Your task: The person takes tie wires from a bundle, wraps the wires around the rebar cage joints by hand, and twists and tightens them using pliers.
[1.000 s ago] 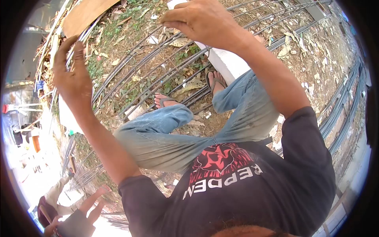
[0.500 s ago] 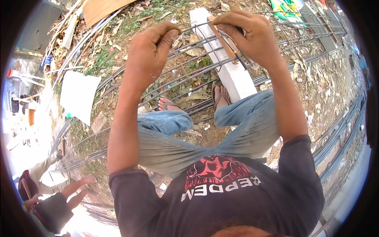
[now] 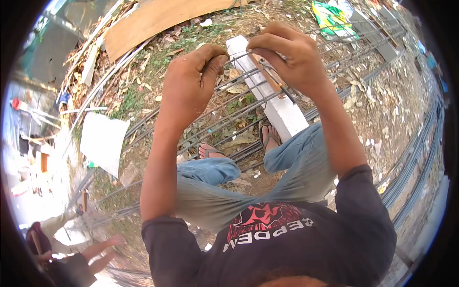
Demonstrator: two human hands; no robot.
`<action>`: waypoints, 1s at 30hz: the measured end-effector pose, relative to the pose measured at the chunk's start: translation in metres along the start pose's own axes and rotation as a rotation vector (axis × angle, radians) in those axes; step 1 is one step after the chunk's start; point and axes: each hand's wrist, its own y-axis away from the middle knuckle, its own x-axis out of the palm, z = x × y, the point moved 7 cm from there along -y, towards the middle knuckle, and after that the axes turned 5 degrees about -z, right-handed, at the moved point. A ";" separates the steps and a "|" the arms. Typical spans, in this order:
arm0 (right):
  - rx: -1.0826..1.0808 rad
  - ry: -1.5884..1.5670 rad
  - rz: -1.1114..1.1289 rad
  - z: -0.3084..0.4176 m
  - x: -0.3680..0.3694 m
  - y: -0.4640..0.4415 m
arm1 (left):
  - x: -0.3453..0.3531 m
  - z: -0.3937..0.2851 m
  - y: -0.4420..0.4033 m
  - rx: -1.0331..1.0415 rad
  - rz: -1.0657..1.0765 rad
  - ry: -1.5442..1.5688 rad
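My left hand [image 3: 193, 79] is closed in a pinch at the near left end of a thin, straight piece of wire or bar. The fingertips of my right hand [image 3: 291, 57] close in the same way at its other end, a short gap away. What exactly each pinch holds is hidden. Both hands are over a long cage of steel rebar [image 3: 224, 98] with stirrups. Below my right hand a slim dark rod with an orange band [image 3: 285, 94] slants across the bars; I cannot tell whether the hand holds it.
A white concrete block or beam [image 3: 282, 117] and a brown strip of wood [image 3: 270, 79] lie under the cage. A plywood sheet [image 3: 158, 24], a white panel [image 3: 101, 138] and bundled bars [image 3: 420, 158] lie around. Another person's legs [image 3: 103, 251] show at lower left.
The view has tilted, so the scene sits lower in the picture. My hands have stayed pinched over the cage, slightly closer together.
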 end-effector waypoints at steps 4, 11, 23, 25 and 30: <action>0.028 0.008 -0.018 0.007 -0.019 -0.019 | 0.006 -0.022 -0.010 0.006 -0.011 0.044; 0.474 -0.496 0.100 -0.082 -0.027 0.028 | 0.050 0.020 0.021 -0.220 0.096 0.336; 0.653 -0.899 0.357 -0.083 0.000 0.051 | 0.084 0.006 0.026 -0.247 0.211 0.243; 0.704 -0.972 0.315 -0.091 -0.005 0.056 | 0.088 0.011 0.029 -0.264 0.185 0.324; 0.865 -1.020 0.224 -0.087 0.016 0.062 | 0.087 0.001 0.030 -0.232 0.213 0.256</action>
